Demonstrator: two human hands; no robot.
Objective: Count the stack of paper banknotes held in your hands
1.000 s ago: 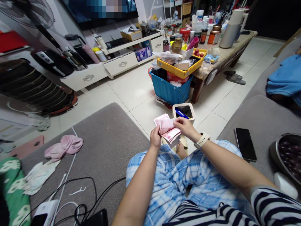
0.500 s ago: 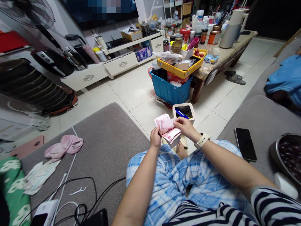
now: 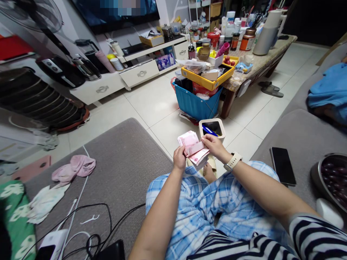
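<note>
A folded stack of pink banknotes (image 3: 188, 140) is gripped by my left hand (image 3: 179, 158), the thumb lying on top near the fold. My right hand (image 3: 213, 146), with a pale watch (image 3: 233, 161) on its wrist, pinches the right end of a single banknote (image 3: 197, 147) that bends up from the stack. More notes fan out below it, toward my knees. Both hands are above my lap in blue plaid trousers (image 3: 184, 209). Just beyond the right hand stands a cream bin (image 3: 222, 134) with something blue inside.
A blue basket (image 3: 196, 106) topped by a yellow tray (image 3: 208, 83) stands ahead, beside a cluttered table (image 3: 233, 85). On the sofa to my right are a phone (image 3: 282, 166) and a bowl of dark fruit (image 3: 316, 173). Cables and cloths lie left.
The single note between my hands has swung down toward me and bends more. More of the notes behind it shows. My arms have hardly moved.
</note>
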